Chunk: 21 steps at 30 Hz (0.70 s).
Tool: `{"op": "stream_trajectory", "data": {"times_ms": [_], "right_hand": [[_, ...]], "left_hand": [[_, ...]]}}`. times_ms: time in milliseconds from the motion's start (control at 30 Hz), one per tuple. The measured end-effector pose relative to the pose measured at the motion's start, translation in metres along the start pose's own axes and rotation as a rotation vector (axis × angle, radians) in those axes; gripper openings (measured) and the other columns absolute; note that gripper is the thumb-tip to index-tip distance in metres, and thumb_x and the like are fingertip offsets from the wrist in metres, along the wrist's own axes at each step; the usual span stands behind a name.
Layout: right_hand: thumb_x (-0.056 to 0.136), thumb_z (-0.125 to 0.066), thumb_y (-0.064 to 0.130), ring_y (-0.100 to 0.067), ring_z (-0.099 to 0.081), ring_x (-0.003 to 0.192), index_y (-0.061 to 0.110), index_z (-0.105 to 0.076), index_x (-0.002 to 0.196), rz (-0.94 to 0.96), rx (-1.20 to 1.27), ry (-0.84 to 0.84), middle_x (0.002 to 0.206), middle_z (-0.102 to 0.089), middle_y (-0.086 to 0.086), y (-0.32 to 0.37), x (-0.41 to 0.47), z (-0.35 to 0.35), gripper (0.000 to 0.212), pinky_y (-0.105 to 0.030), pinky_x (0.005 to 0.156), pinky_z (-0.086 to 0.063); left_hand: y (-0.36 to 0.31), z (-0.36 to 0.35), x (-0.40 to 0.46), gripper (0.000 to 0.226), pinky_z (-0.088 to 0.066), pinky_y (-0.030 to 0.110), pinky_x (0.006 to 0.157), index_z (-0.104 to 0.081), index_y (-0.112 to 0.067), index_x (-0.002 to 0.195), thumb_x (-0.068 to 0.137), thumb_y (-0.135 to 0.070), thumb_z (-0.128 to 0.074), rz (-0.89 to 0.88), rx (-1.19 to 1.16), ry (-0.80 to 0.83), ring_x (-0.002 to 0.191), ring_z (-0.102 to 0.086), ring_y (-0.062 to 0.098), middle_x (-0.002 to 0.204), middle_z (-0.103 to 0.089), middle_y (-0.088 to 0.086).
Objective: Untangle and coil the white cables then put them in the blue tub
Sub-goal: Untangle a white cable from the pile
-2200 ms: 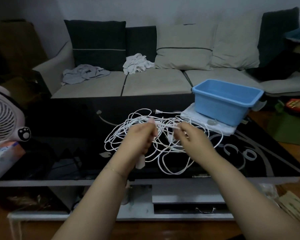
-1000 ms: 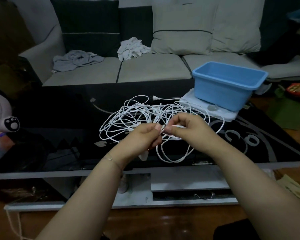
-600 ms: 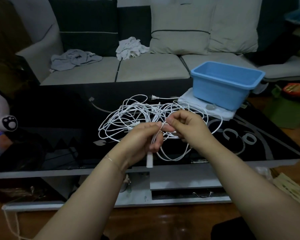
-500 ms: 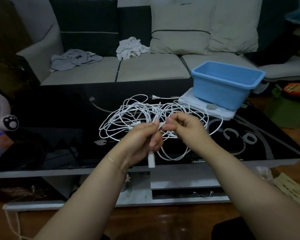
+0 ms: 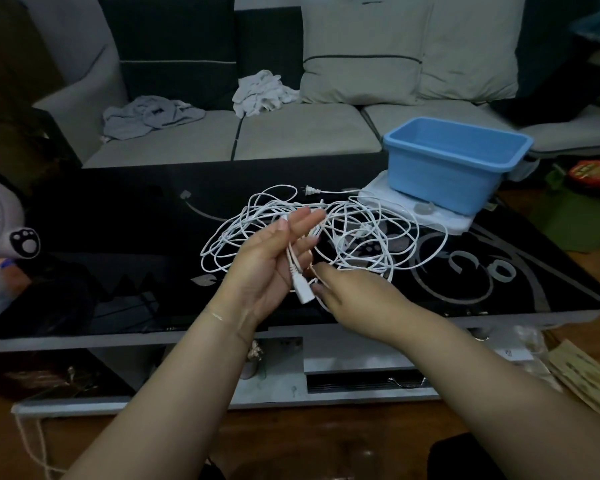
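While the left hand (image 5: 274,258) lies wide open with one connector end (image 5: 300,289) draped across its palm and the right hand (image 5: 354,292) reaches loose-fingered beneath, the white cables (image 5: 326,237) sit knotted on the worktop (image 5: 118,237) beside the blue tub (image 5: 454,164), and a hasty tug risks tightening that snarl.

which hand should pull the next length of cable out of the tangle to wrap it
Right, probably. The left hand lies open with the connector end across its palm, acting as the coil's anchor. The right hand holds nothing visible and sits beside the white cables.
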State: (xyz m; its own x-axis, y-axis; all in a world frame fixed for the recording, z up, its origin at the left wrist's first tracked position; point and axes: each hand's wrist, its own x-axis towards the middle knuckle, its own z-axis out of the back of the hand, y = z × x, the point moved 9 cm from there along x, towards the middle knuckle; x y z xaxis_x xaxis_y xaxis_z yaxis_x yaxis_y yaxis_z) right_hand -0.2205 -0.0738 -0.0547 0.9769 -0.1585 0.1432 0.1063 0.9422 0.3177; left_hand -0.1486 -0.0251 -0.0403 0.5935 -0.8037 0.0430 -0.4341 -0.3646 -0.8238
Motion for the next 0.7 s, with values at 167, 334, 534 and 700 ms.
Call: {"op": "stream_trajectory", "data": {"times_ms": [167, 334, 534, 700], "right_hand": [[0.099, -0.034, 0.036, -0.032, -0.059, 0.086, 0.017, -0.046, 0.103, 0.123, -0.096, -0.062, 0.093, -0.064, -0.007, 0.024, -0.006, 0.005, 0.023, -0.035, 0.060, -0.032], [0.098, -0.039, 0.036, -0.029, -0.059, 0.092, 0.019, -0.055, 0.103, 0.127, -0.011, -0.128, 0.100, -0.065, -0.002, 0.020, -0.005, 0.017, 0.024, -0.035, 0.064, -0.038], [0.085, -0.057, 0.054, -0.020, -0.059, 0.081, 0.024, -0.066, 0.087, -0.005, -0.049, -0.289, 0.078, -0.067, 0.005, -0.006, -0.005, 0.053, 0.031, -0.028, 0.062, -0.032], [0.085, -0.064, 0.037, -0.002, -0.047, 0.073, 0.024, -0.064, 0.083, -0.011, 0.188, -0.325, 0.076, -0.050, 0.015, -0.032, -0.003, 0.067, 0.013, -0.027, 0.065, -0.033]], "left_hand": [[-0.018, 0.009, 0.001, 0.031, -0.053, 0.039, 0.092, -0.062, -0.012, 0.104, 0.103, -0.015, -0.031, -0.183, 0.380, -0.083, 0.097, -0.069, 0.022, 0.098, -0.072, 0.006], [-0.007, -0.007, -0.002, 0.030, -0.053, 0.029, 0.084, -0.052, -0.017, 0.125, 0.103, -0.019, -0.033, -0.212, 0.943, -0.025, 0.092, -0.067, 0.012, 0.115, -0.065, -0.002], [0.003, -0.005, -0.002, 0.032, -0.044, 0.024, 0.070, -0.064, -0.022, 0.106, 0.102, -0.031, -0.033, -0.165, 1.316, 0.107, 0.069, -0.056, -0.008, 0.080, -0.069, -0.012], [0.017, -0.016, -0.005, 0.039, -0.032, 0.027, 0.053, -0.067, -0.029, 0.074, 0.096, -0.040, -0.036, -0.040, 1.128, 0.256, 0.049, -0.038, 0.009, 0.052, -0.044, -0.009]]}}
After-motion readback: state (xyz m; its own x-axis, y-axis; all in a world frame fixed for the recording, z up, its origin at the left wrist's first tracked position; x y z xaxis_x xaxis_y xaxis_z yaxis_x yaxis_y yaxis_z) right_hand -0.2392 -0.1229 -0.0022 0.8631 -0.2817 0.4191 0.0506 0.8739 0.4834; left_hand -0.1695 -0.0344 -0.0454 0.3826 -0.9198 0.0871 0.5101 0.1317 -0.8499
